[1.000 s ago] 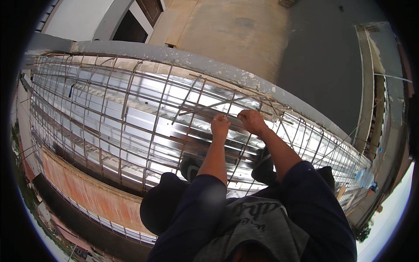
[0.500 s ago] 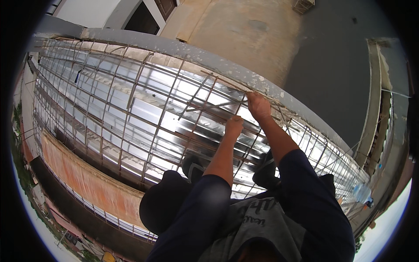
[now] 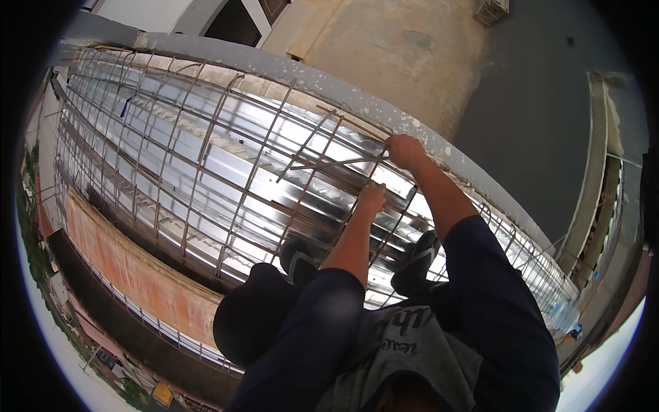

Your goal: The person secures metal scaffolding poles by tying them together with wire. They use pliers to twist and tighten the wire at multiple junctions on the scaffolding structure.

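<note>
My right hand (image 3: pixel 406 151) is closed at the far edge of a rebar mesh, beside a low grey wall. Slightly nearer and to its left, my left hand (image 3: pixel 372 196) is closed over the mesh. A thin crosswise rebar (image 3: pixel 378 167) runs between the two hands, and both appear to grip it; the fingertips are hidden. A loose straight bar (image 3: pixel 335 163) lies slantwise on the mesh, with one end close to my right hand. Another short bar (image 3: pixel 302 150) crosses it to the left. Under the mesh (image 3: pixel 247 189) lies shiny corrugated metal sheeting (image 3: pixel 220 178).
My shoes (image 3: pixel 415 266) rest on the mesh close to my hands. The grey wall (image 3: pixel 309 75) borders the far side, above a lower concrete floor (image 3: pixel 384 51). An orange-brown panel (image 3: pixel 137 268) stands at the near left. A clear plastic bottle (image 3: pixel 564 316) sits at the right end.
My right hand has shifted slightly farther away along the mesh edge and looks more tightly curled. My left hand stays nearly in place. The whole view has tilted a little.
</note>
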Demonstrator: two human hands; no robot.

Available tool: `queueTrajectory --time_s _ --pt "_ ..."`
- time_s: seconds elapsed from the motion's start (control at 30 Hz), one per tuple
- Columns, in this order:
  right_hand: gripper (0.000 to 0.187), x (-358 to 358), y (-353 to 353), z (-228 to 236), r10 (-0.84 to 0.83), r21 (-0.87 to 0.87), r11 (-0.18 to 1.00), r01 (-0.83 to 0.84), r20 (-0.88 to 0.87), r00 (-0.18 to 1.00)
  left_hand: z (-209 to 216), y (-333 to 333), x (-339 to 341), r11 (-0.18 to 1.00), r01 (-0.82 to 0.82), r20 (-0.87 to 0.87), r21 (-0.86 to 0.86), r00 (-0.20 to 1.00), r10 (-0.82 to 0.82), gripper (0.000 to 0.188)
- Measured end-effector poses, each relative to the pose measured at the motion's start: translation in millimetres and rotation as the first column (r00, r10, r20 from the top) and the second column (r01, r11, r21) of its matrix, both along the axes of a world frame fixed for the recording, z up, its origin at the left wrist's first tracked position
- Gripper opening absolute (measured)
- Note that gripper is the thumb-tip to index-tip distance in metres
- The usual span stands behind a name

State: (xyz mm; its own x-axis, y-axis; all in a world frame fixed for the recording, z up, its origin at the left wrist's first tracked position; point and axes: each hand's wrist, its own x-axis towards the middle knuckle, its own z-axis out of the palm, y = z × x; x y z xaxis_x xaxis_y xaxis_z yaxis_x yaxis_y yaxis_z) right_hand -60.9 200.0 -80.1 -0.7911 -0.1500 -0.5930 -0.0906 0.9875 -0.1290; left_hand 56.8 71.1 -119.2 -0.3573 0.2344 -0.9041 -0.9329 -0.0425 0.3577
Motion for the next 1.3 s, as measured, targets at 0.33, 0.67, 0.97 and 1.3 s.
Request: queueTrajectory --time_s 0.33,0.67,0.97,1.3 --pt "0.022 -22 6 -15 0.068 -0.021 0.998 -0.066 0.1 0.993 -30 43 -7 0.779 -0.592 0.308 0.207 0.795 0.523 0.039" --pt "0.025 -8 21 -26 -0.055 -0.225 0.97 0.092 0.164 0.985 -38 63 -23 0.727 -0.684 0.321 0.067 0.704 0.633 0.022" --pt "0.029 -4 14 -27 -0.137 -0.189 0.969 0.157 0.113 0.984 -38 52 -24 0.864 -0.501 0.168 -0.048 0.849 0.502 0.011" --pt "0.022 38 3 -19 -0.212 -0.452 0.866 0.214 0.055 0.976 -9 30 -44 0.939 -0.33 -0.021 -0.098 0.944 0.329 0.017"
